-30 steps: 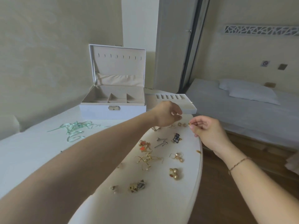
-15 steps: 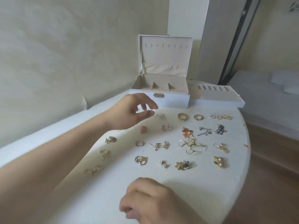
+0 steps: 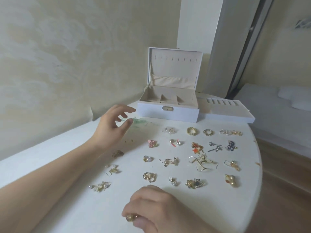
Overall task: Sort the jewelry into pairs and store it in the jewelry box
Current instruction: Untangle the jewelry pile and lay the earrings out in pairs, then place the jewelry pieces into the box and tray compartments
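The green strands [image 3: 138, 122] beyond the left hand [image 3: 111, 127] are blurred, and whether its fingertips touch them is unclear. The white jewelry box [image 3: 168, 100] stands open at the table's [image 3: 239, 199] far edge, its compartments bare; a ring tray [image 3: 225, 111] lies beside it. Earrings [image 3: 175, 161] lie in rows between. The left hand hovers loosely spread, thumb and fingers apart. The right hand [image 3: 156, 211] pinches a gold piece [image 3: 131, 217].
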The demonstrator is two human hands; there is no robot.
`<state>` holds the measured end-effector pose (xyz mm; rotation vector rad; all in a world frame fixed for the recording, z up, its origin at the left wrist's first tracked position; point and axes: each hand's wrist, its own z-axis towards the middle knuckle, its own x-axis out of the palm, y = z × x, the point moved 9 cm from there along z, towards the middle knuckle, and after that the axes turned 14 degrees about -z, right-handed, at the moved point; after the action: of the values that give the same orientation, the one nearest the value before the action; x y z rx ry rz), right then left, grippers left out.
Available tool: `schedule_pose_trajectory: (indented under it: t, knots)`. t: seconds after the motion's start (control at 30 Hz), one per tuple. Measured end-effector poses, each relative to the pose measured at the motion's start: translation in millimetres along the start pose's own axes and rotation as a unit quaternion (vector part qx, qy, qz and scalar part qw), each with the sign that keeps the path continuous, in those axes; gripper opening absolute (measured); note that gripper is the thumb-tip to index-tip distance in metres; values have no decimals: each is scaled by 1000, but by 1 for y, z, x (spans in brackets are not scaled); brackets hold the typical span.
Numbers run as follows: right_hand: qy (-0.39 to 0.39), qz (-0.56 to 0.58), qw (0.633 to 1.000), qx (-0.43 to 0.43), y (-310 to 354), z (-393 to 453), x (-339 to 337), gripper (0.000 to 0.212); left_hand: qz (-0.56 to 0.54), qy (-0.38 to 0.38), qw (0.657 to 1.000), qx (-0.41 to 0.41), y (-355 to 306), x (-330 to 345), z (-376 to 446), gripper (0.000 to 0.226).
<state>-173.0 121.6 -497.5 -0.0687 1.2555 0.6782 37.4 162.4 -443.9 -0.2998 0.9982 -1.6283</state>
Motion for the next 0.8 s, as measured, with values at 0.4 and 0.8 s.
schedule_pose_trajectory:
  t: [0.4,0.8]
  knots:
    - [-82,-32,994,70,-41,-24,-65,27,48,-36,997,-58,49,-13,21,35]
    - [57,-281,863,416,-262,27,-159,54,153,145,971,-113,91,28,96,37]
